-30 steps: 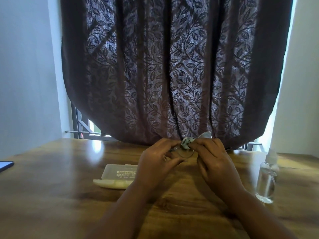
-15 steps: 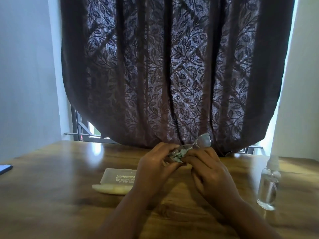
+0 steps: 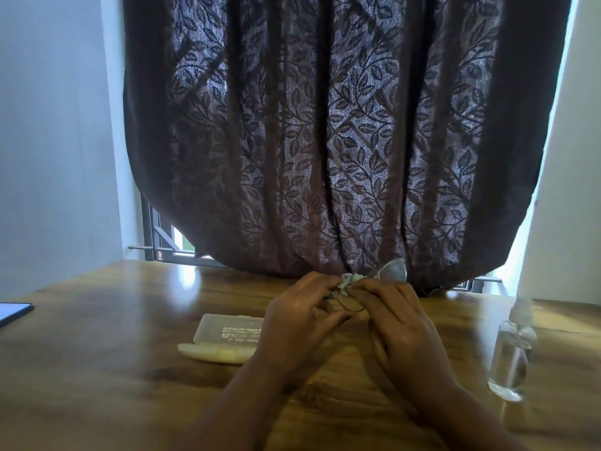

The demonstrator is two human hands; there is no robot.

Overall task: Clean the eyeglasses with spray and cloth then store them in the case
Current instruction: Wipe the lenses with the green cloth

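Note:
Both hands meet above the middle of the wooden table (image 3: pixel 97 369). My left hand (image 3: pixel 299 320) grips the eyeglasses (image 3: pixel 392 270) by the frame; one lens sticks up to the right, the other sits low between my fingers. My right hand (image 3: pixel 400 330) pinches a small pale cloth (image 3: pixel 349 280) against the lower lens. The open translucent case (image 3: pixel 224 332) lies on the table just left of my left wrist, its cream-coloured base toward me. A clear spray bottle (image 3: pixel 510 353) stands upright at the right.
A dark leaf-patterned curtain (image 3: pixel 325 141) hangs just behind the hands, down to the table's far edge. A dark flat device (image 3: pixel 13 314) lies at the left edge. A white wall (image 3: pixel 566 190) rises at the right behind the bottle.
The eyeglasses have been turned in my hands: one lens now sticks up to the right, and the cloth has shifted onto the lower lens. The hands stay in the same place.

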